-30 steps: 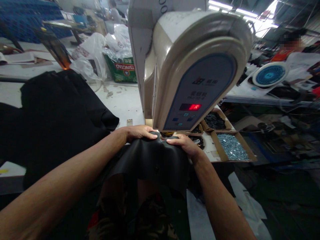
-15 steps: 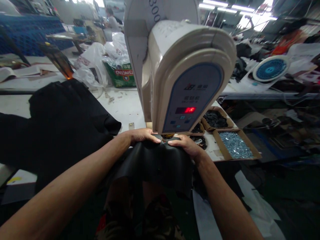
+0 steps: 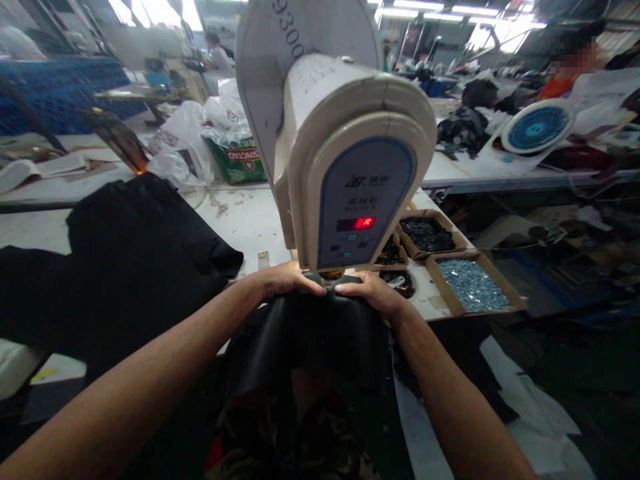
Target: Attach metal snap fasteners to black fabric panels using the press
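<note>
A black sheet, like leather or coated fabric (image 3: 330, 333), hangs over the table's front edge beneath the head of a snap-fastening machine (image 3: 367, 200) with a lit red display. My left hand (image 3: 290, 279) grips the sheet's upper edge, thumb on top and pointing right. From the other side my right hand (image 3: 373, 290) holds the same edge, its thumb almost meeting the left one just below the machine's die (image 3: 332, 274). The fingers under the sheet are hidden. More black material (image 3: 145, 247) lies spread on the table to my left.
Right of the machine stand a cardboard box of shiny metal pieces (image 3: 473, 285) and a box of black pieces (image 3: 427, 233). A blue-and-white fan (image 3: 539, 128) sits farther right. Plastic bags (image 3: 187, 133) and a green Tsingtao package (image 3: 240, 159) are behind on the left.
My left thumb has shifted slightly right, closer to the right thumb. The sheet's folds hang differently, and the view has tilted and turned a little. Both hands keep their hold.
</note>
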The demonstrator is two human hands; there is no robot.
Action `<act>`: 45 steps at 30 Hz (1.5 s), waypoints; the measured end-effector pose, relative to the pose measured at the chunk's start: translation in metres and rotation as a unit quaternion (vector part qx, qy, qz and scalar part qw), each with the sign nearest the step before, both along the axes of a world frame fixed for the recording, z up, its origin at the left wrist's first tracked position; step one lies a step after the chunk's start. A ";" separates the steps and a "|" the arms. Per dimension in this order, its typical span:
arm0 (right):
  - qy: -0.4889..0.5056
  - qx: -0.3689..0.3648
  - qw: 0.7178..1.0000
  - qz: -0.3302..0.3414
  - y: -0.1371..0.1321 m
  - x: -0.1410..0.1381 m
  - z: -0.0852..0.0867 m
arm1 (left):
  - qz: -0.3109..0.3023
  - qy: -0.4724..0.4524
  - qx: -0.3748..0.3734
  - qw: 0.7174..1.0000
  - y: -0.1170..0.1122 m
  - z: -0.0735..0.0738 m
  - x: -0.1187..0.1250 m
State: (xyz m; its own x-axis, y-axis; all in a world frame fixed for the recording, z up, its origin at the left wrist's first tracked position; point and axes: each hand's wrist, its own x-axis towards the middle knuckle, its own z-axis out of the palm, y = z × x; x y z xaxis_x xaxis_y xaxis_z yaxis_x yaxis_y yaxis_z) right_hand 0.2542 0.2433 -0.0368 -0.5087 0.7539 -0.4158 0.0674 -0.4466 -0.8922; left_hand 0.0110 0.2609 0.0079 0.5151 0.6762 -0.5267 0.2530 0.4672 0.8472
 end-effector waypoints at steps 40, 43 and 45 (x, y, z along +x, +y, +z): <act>0.103 -0.169 0.980 -0.011 -0.147 -0.008 -0.023 | 0.086 -0.007 -0.255 0.963 -0.139 -0.020 -0.024; 0.085 -0.119 0.989 0.017 -0.153 -0.011 -0.026 | 0.080 0.006 -0.249 0.965 -0.148 -0.026 -0.027; 0.068 -0.084 0.993 0.040 -0.154 -0.013 -0.025 | 0.081 0.018 -0.242 0.967 -0.153 -0.027 -0.027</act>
State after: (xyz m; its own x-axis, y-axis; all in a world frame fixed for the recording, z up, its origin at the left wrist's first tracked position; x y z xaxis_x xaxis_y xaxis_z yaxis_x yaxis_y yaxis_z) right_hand 0.2416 0.0892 -0.0619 -0.6237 0.6346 -0.4563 -0.0072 -0.5885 -0.8085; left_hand -0.0158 0.1081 -0.0194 0.3985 0.4154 -0.8177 0.1692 0.8429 0.5107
